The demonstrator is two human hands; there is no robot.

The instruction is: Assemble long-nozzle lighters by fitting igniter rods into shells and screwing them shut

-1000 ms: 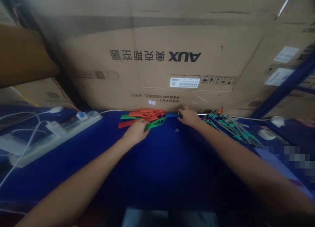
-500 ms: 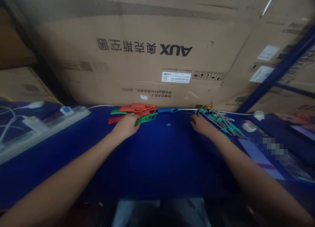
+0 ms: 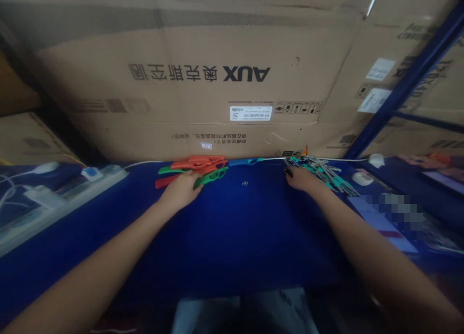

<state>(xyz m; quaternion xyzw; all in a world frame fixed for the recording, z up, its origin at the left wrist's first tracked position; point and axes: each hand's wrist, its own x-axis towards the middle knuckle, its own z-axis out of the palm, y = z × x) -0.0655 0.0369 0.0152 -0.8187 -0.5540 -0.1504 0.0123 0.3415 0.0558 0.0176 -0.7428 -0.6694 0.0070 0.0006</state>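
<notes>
Left grip [image 3: 182, 188] laid over red and green plastic handles, right grip [image 3: 302, 178] curled beside a heap of rods.
The left grip lies palm down on the orange-red handles [image 3: 206, 163], its thumb against the near green handle [image 3: 213, 177]; whether it is clenched around any of them I cannot tell. The right grip has bent fingers with something small and dark at the tips, too blurred to tell whether it is held. Between the two, a blue handle [image 3: 241, 162] with a thin metal rod [image 3: 274, 158] lies at the back of the blue desk [image 3: 242, 227], near the foot of the large carton [image 3: 181, 39], whose AUX lettering is upside down. The metal rods with green parts [image 3: 337, 179] are piled just beyond the right grip, near a white roundish object [image 3: 362, 179].
</notes>
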